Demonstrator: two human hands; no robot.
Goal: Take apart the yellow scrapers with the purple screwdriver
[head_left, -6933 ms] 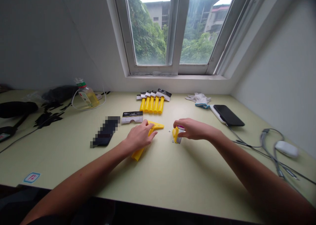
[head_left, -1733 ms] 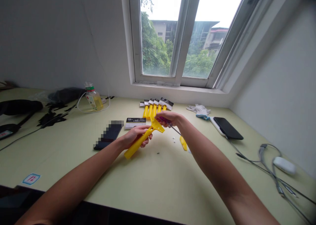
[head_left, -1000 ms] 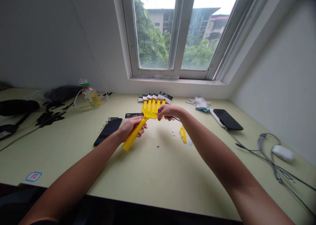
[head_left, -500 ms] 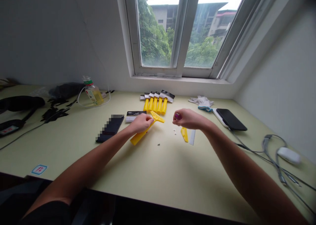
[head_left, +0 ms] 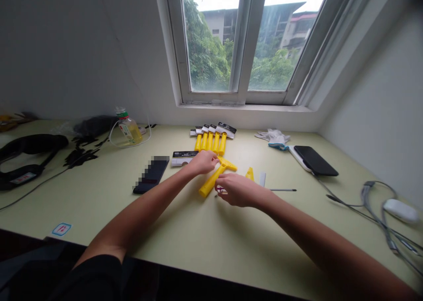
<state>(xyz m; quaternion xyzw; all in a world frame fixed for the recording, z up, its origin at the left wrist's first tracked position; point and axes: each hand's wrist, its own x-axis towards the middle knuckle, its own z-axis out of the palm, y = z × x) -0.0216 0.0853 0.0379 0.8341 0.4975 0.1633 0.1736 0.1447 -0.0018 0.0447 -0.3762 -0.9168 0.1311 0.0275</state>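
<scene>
A yellow scraper [head_left: 212, 182] lies slanted in the middle of the table, its wide head pointing away from me. My left hand [head_left: 205, 161] is closed, with its fingertips pinched at the left end of that head. My right hand [head_left: 236, 189] is closed around a screwdriver [head_left: 283, 190]; a bit of purple handle shows at the fingers, and the thin shaft sticks out to the right. Close to the right fingertips is a small screw [head_left: 216, 196]. Behind the right hand lie a yellow blade cover [head_left: 250, 173] and a flat grey blade [head_left: 262, 179], both partly hidden.
Several yellow scrapers with card tags [head_left: 210, 142] stand in a row near the window. A black-and-white package [head_left: 183, 158] and a dark phone [head_left: 152, 174] are at left. Gloves [head_left: 273, 136], another phone [head_left: 316, 160] and cables [head_left: 370, 204] lie at right. A bottle [head_left: 130, 131] is back left.
The scraper has been lowered and turned, and my left hand has shifted to its head's end. My right hand has come down and left beside the handle, the screwdriver now pointing right.
</scene>
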